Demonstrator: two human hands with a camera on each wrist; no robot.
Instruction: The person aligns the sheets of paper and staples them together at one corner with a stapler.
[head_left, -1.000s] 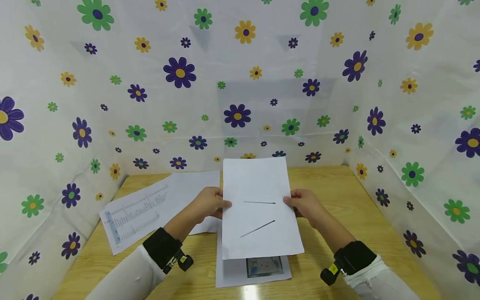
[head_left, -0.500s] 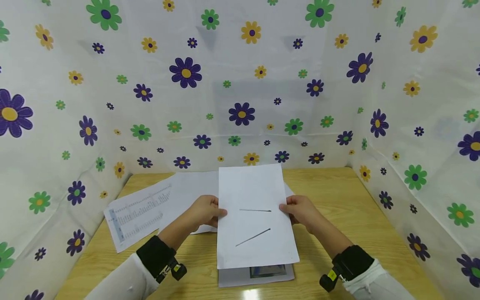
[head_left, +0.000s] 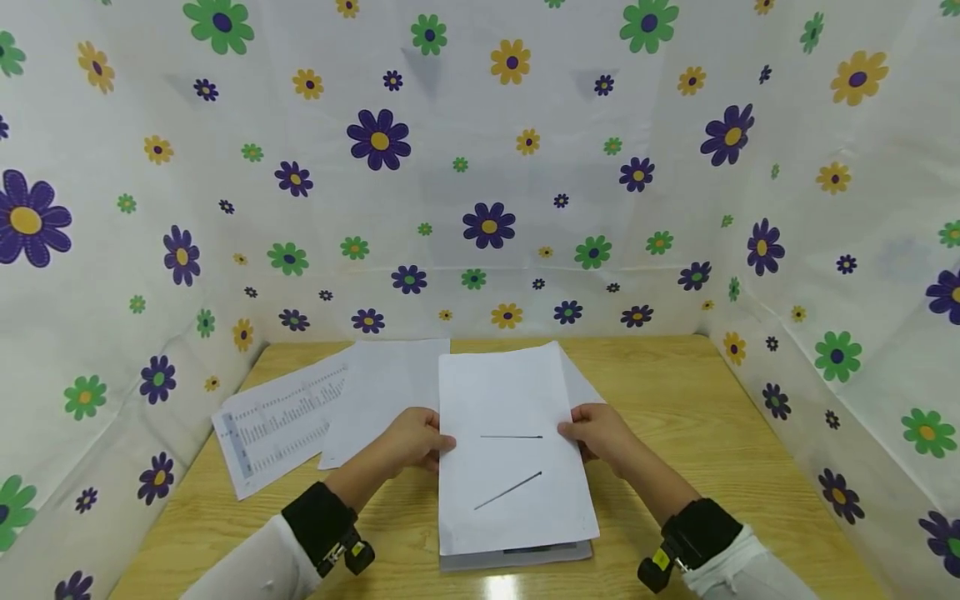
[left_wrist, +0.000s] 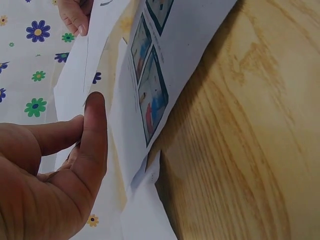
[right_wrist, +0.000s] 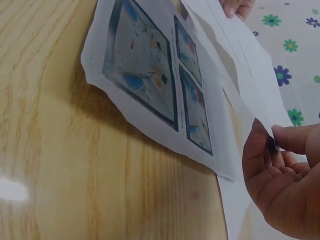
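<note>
A white sheet (head_left: 517, 400) with two thin pen lines on it is held just above the wooden table (head_left: 697, 400). My left hand (head_left: 437, 445) pinches its left edge and my right hand (head_left: 572, 432) pinches its right edge. In the left wrist view my thumb (left_wrist: 95, 130) presses on the sheet's edge (left_wrist: 75, 85). The right wrist view has my fingers (right_wrist: 280, 165) curled round the sheet's border (right_wrist: 235, 60). Under it lies a printed sheet (right_wrist: 160, 75) with colour pictures, and only its near edge (head_left: 517, 557) peeks out in the head view.
To the left lie a sheet printed with a table of figures (head_left: 281, 421) and a blank sheet (head_left: 382, 387). A corner of another sheet (head_left: 583, 387) pokes out on the right. Flowered cloth walls (head_left: 487, 167) close in the table on three sides.
Both hands have lowered the white sheet towards the table. It now covers nearly all of the printed sheet, whose picture showed at the near end before.
</note>
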